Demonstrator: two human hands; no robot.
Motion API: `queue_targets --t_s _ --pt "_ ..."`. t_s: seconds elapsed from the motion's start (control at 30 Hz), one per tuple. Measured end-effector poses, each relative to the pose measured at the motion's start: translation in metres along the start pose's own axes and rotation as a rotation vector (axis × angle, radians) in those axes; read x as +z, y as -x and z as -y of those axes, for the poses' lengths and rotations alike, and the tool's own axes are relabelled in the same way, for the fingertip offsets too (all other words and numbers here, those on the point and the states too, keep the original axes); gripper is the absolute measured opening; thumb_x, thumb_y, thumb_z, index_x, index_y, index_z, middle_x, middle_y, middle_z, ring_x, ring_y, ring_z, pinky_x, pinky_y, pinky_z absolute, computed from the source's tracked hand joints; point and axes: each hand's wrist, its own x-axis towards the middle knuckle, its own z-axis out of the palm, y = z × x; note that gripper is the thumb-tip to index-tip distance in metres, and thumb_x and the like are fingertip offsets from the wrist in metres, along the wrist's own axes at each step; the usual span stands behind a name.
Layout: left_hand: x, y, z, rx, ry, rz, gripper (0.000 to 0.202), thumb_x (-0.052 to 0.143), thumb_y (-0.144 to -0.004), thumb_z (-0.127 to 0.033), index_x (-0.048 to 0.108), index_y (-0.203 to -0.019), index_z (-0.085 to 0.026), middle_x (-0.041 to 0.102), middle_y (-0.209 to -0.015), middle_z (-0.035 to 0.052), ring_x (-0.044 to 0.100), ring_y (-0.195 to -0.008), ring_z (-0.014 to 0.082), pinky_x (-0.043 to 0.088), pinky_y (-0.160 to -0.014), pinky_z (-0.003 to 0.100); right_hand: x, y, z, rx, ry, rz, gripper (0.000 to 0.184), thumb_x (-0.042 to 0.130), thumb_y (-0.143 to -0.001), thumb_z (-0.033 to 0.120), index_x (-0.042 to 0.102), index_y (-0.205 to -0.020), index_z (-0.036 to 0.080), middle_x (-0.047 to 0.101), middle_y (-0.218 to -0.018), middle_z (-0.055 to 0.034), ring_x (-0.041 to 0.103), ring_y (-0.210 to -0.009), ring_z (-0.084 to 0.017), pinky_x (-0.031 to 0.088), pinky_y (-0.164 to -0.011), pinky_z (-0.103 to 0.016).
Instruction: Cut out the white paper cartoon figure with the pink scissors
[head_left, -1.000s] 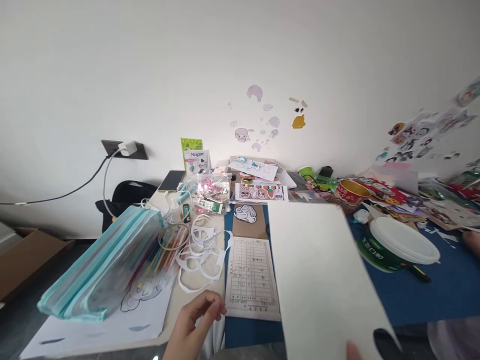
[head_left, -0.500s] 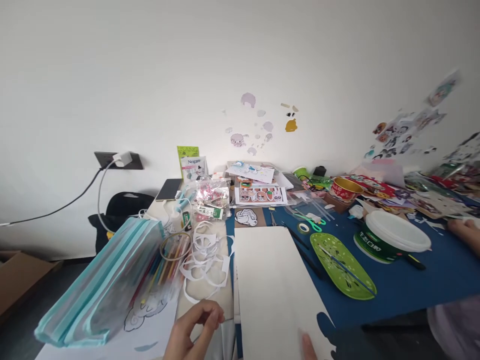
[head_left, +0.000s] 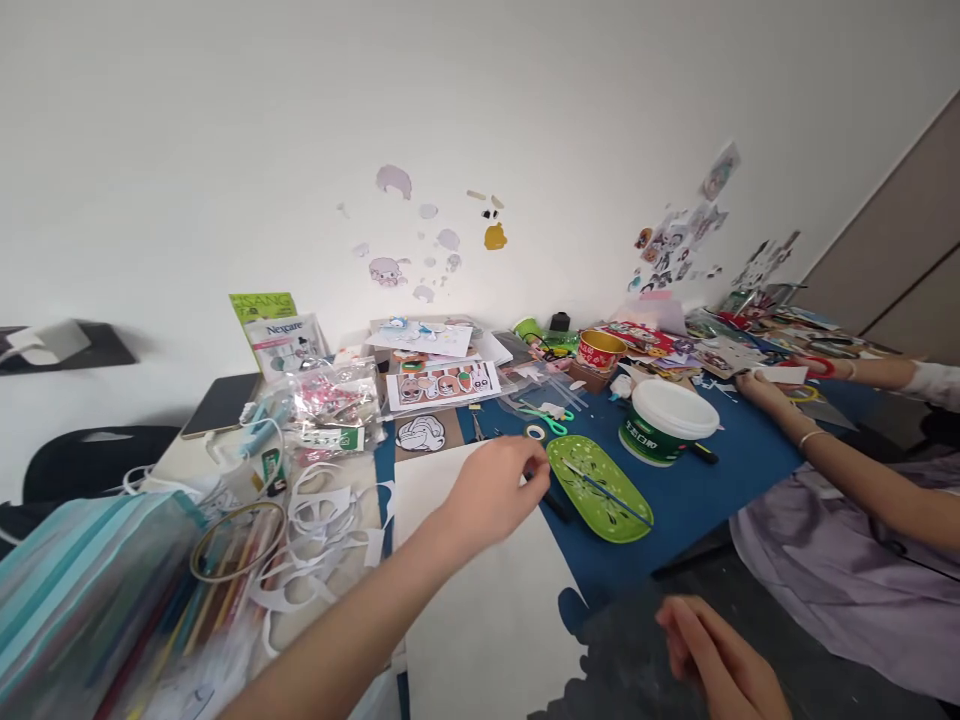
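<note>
My left hand (head_left: pixel 504 488) reaches over the far part of a white sheet (head_left: pixel 480 640). Its fingers are loosely bent, with a gap by the thumb and nothing visible in them. Just below its fingertips lies a dark, slim pen-like thing (head_left: pixel 553 502), partly hidden. To its right is a green oval tray (head_left: pixel 600 520) with a blue-handled brush (head_left: pixel 619 500) across it. My right hand (head_left: pixel 724 655) is low, off the front edge of the table. Its fingers are curled together against the thumb; whether anything is inside is hidden.
Green scissors (head_left: pixel 551 420), a tape roll (head_left: pixel 535 432) and a lidded tub (head_left: pixel 664 440) stand farther back. Paper scraps (head_left: pixel 330 510) and a zip pouch (head_left: pixel 97 590) lie left. At right a co-worker's hands (head_left: pixel 765 390) handle paper; a lilac garment (head_left: pixel 847 580) borders the table.
The view has swung right, bringing the co-worker's arms into sight. My left hand has moved forward and right across the sheet. My right hand has left the sheet and is now beyond its right edge.
</note>
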Motion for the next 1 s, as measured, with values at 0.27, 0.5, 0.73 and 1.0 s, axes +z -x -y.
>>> queue_targets --t_s 0.27,0.5,0.73,1.0 --pt "0.102 -0.099 0.052 -0.026 -0.278 -0.184 0.021 0.053 -0.090 -0.010 0.067 -0.106 -0.010 0.051 -0.143 0.0157 0.045 -0.134 0.0292 0.042 -0.106 0.047 0.054 -0.081 -0.026 -0.713 0.732 -0.194 0.036 0.036 -0.103 0.023 0.070 -0.094 0.015 0.068 -0.084 -0.0104 0.064 -0.075 -0.026 0.048 -0.064 -0.037" --pt "0.126 -0.119 0.088 -0.028 -0.444 -0.219 0.036 0.042 -0.093 -0.013 0.066 -0.117 -0.005 0.045 -0.149 0.0187 0.043 -0.137 0.0313 0.037 -0.112 0.045 0.055 -0.088 -0.050 -0.764 0.798 -0.251 0.031 0.038 -0.102 0.016 0.068 -0.097 0.011 0.064 -0.075 -0.0077 0.060 -0.068 -0.022 0.043 -0.068 -0.035" --pt "0.140 -0.131 0.097 -0.044 -0.528 -0.207 0.047 0.034 -0.094 -0.013 0.054 -0.133 0.003 0.045 -0.148 0.0209 0.034 -0.143 0.0302 0.021 -0.121 0.051 0.043 -0.108 -0.059 -0.757 0.843 -0.258 0.031 0.038 -0.104 0.022 0.067 -0.096 0.013 0.066 -0.079 -0.0085 0.061 -0.071 -0.023 0.043 -0.069 -0.036" --pt "0.138 -0.127 0.099 -0.025 -0.480 -0.213 0.051 0.033 -0.093 -0.015 0.050 -0.138 0.001 0.044 -0.149 0.0178 0.030 -0.145 0.0296 0.015 -0.122 0.053 0.036 -0.106 -0.059 -0.781 0.913 -0.226 0.022 0.047 -0.100 0.013 0.068 -0.094 0.010 0.061 -0.069 -0.0060 0.058 -0.063 -0.020 0.043 -0.067 -0.035"
